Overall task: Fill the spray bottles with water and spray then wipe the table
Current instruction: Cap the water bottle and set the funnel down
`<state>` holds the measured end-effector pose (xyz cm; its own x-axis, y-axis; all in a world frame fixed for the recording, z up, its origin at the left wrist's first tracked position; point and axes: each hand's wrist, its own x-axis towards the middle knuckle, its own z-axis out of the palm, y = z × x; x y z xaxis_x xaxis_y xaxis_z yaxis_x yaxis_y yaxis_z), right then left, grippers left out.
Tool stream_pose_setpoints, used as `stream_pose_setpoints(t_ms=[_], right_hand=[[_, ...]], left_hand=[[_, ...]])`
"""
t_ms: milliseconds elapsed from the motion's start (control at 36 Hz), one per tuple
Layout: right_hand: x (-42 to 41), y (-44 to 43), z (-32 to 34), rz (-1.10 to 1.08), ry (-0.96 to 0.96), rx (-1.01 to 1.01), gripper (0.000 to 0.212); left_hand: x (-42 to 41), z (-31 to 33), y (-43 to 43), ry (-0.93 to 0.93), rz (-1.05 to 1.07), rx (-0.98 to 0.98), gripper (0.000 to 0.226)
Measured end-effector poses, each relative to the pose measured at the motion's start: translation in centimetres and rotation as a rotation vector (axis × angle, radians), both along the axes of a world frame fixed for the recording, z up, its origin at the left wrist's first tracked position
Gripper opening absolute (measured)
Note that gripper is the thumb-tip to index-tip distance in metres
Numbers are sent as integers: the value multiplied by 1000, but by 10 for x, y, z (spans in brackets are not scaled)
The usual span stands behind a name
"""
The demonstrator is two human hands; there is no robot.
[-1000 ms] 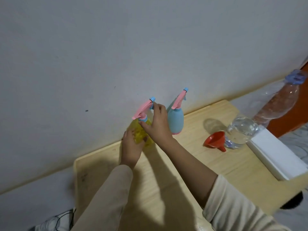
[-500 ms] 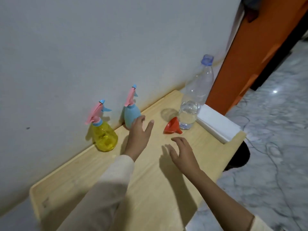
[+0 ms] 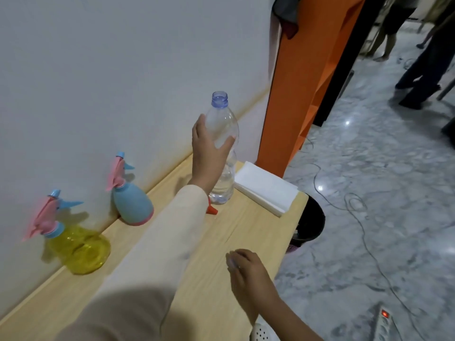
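The left grip (image 3: 209,148) wraps the uncapped bottle (image 3: 222,114), which stands at 1 o'clock on the desk (image 3: 246,232). It holds high on the shoulder, probably to lift and pour. The right grip (image 3: 246,271), at 5 o'clock, seems to pinch the cap (image 3: 232,260) aside. 2 sprayers stand capped at 9 to 10 o'clock: yellow sprayer (image 3: 78,252), blue sprayer (image 3: 131,205). Also 1 funnel (image 3: 211,210) and 1 napkin stack (image 3: 266,190).

We are seeing a matt wooden table (image 3: 234,232), a glossy plastic water bottle (image 3: 221,114), a translucent plastic yellow spray bottle (image 3: 78,252), paper napkins (image 3: 266,190) and a polished marble floor (image 3: 369,193).
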<state>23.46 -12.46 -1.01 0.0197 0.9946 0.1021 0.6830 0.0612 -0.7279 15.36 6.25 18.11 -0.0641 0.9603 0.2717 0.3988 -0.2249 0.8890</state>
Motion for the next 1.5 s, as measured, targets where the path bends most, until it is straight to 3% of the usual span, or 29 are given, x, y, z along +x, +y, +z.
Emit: stream_pose_setpoints(t_ms=[83,194,333,444,722,972,1306,1500], right_hand=[[23,35,35,-64,81,60,33],[46,103,112,-137,164,288,27],[48,169,223,-55,269,530,27],[42,201,269,155,87,453,29],[45,235,292,406,-165,264,29],[63,240,292,559,-31,168,31],[52,235,272,364,288,235,29],[64,243,276,502,404,87,28]], left_hand=[[0,1,0,22,-3,11,77],[-3,0,-4,41,-5,9,78],[-4,-1,-7,11,3,-14,79],[-3,0,-7,28,0,-49,81],[-7,3,-1,25,-28,-84,80],[-11,-2,2,13,-69,-89,80],[-16,-9,9,1,-103,-101,80],[-18,-7,11,-95,-169,-146,74]])
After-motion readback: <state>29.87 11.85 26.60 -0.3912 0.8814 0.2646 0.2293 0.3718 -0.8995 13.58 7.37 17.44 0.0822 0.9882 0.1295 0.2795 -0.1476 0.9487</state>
